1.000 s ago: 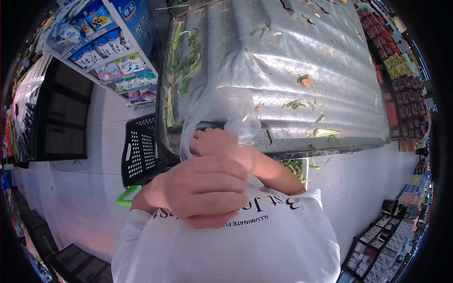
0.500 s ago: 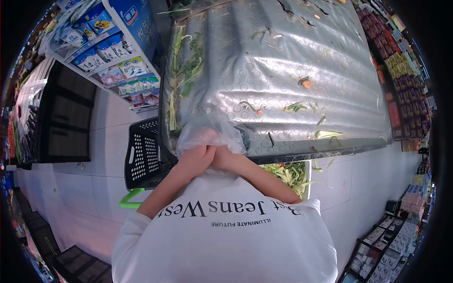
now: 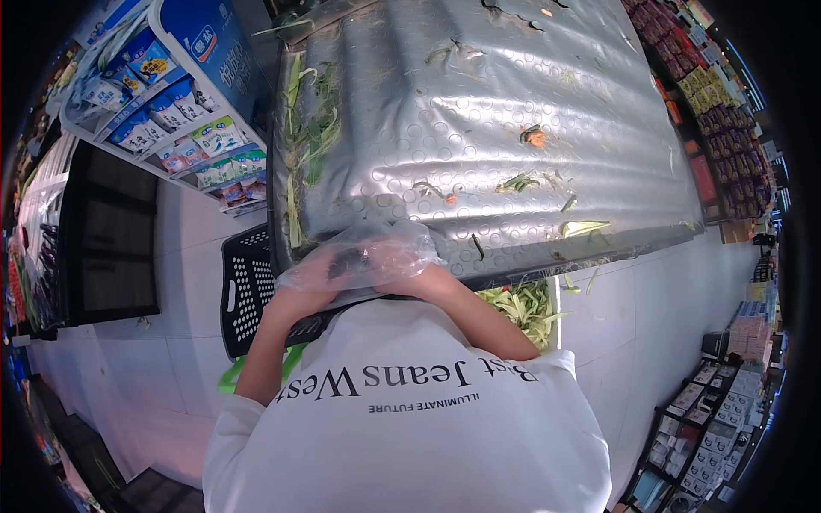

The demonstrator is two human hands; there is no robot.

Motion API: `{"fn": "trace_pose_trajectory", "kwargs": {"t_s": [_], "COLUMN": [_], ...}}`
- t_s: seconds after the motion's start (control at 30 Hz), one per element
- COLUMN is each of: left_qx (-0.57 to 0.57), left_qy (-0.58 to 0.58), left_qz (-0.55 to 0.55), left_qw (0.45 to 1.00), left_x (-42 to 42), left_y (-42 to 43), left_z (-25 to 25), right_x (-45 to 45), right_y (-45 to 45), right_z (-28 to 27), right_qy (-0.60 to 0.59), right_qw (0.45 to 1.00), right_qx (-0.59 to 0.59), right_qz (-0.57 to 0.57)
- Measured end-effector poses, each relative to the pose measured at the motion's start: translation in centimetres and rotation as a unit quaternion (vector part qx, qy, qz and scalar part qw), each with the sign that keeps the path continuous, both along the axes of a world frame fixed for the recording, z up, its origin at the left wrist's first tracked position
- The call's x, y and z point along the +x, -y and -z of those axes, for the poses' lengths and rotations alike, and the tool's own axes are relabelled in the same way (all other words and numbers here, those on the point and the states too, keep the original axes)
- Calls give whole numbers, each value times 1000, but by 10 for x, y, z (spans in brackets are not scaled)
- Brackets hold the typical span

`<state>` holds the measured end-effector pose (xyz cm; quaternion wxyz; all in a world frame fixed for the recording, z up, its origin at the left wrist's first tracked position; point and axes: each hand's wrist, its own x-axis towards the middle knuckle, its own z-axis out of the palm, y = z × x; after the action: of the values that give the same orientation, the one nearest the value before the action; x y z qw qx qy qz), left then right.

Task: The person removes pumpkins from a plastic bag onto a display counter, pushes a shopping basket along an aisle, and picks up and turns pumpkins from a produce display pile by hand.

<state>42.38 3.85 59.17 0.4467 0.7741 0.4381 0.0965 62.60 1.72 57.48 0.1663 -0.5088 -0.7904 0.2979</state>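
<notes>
A clear plastic bag (image 3: 369, 235) is spread between my two hands at the near edge of the silver-grey padded mat. My left hand (image 3: 310, 275) holds its left side, with plastic lying over the fingers and blurring them. On the right side my right hand (image 3: 405, 261) grips the bag, also seen through the thin film. A gap shows between the hands, with dark colour behind the plastic. The mat (image 3: 410, 145) carries scraps of green leaves (image 3: 316, 128) and orange bits (image 3: 532, 136).
Below the mat's left corner stands a black perforated basket (image 3: 244, 286) with a green handle (image 3: 231, 376). A bin of leaf trimmings (image 3: 526, 312) sits under the near edge. A rack of packets (image 3: 184, 120) stands left; shelves of packaged goods (image 3: 727, 128) line the right.
My hands have moved apart from being pressed together, left hand going left and right hand slightly right. The bag is now stretched wider between them. The view has shifted a little.
</notes>
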Motion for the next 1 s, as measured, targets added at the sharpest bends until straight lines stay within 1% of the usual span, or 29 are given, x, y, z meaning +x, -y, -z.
{"fn": "trace_pose_trajectory", "kwargs": {"t_s": [0.1, 0.2, 0.3, 0.4, 0.5, 0.6, 0.7, 0.8, 0.87, 0.93, 1.0], "left_qx": [52, -1, -4, 27, -6, -28, -45, -60, -160, -186, -139], "left_qy": [-63, -48, -31, 7, 37, 138, 150, 146, 180, 185, 165], "left_qz": [61, 34, 20, 9, -22, -33, -7, 65, 51, 53, 73], "left_qw": [995, 998, 999, 1000, 999, 989, 988, 985, 969, 963, 974], "left_x": [-4, 4, 0, -1, -6, -13, -15, -13, -14, -14, -12], "left_y": [1, 5, 7, 9, 8, 7, 7, 7, 7, 8, 12], "left_z": [5, 27, 32, 37, 35, 48, 40, 21, 11, 1, -8], "right_x": [4, 1, 5, 5, 9, 7, 4, 6, 8, 8, 9], "right_y": [-4, -12, -15, -14, -9, -3, 3, 8, 8, 7, 7], "right_z": [-43, -24, -15, -12, -17, -32, -51, -47, -36, -45, -59], "right_qy": [69, 149, 168, 175, 85, 37, -5, -84, -121, -145, -153], "right_qw": [993, 978, 976, 975, 994, 995, 989, 987, 978, 967, 955], "right_qx": [-87, -122, -112, -117, -56, -96, -145, -113, -131, -167, -219], "right_qz": [-50, -81, -81, -65, -32, 0, 5, -80, -107, -123, -128]}}
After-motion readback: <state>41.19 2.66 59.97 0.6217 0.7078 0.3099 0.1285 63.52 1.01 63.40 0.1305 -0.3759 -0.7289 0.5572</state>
